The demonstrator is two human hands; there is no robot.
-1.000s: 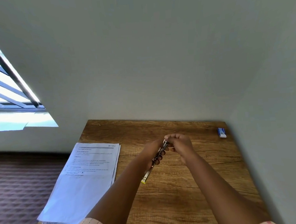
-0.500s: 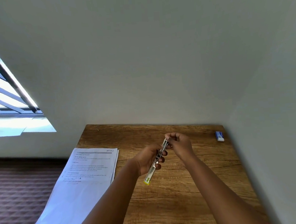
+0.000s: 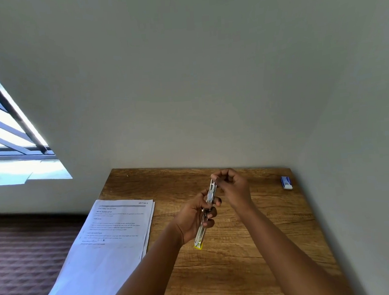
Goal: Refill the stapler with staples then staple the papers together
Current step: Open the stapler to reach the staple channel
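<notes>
- Stapler (image 3: pixel 206 212) sits in your hands above the wooden table (image 3: pixel 243 270), lifted clear of the surface, long axis running from near you toward the far wall, tilted slightly to the right at its far end.
- Your left hand (image 3: pixel 195 218) grips the stapler's middle: fingers curl round it from the left, fingertips showing on its right side.
- Near end of the stapler sticks out below your left hand; it ends in a yellow tip (image 3: pixel 198 245). Metal channel shows along the top.
- Your right hand (image 3: pixel 232 187) is at the far end of the stapler, fingers curled, thumb and forefinger pressed together in a pinch at the metal tip. Whether they hold staples or only the stapler's own part, you cannot tell; it is too small to resolve.
- Papers (image 3: pixel 108 245) lie as a stack on the left part of the table, printed side up, near corner hanging past the table's left edge. They are well apart from the stapler and untouched by either hand.
- Small blue and white box (image 3: pixel 286 182) lies at the far right corner of the table, close to the right wall (image 3: pixel 360 135).
- Window with dark bars (image 3: pixel 5 128) is at far left; patterned dark floor (image 3: pixel 24 263) lies below it, left of the table.
</notes>
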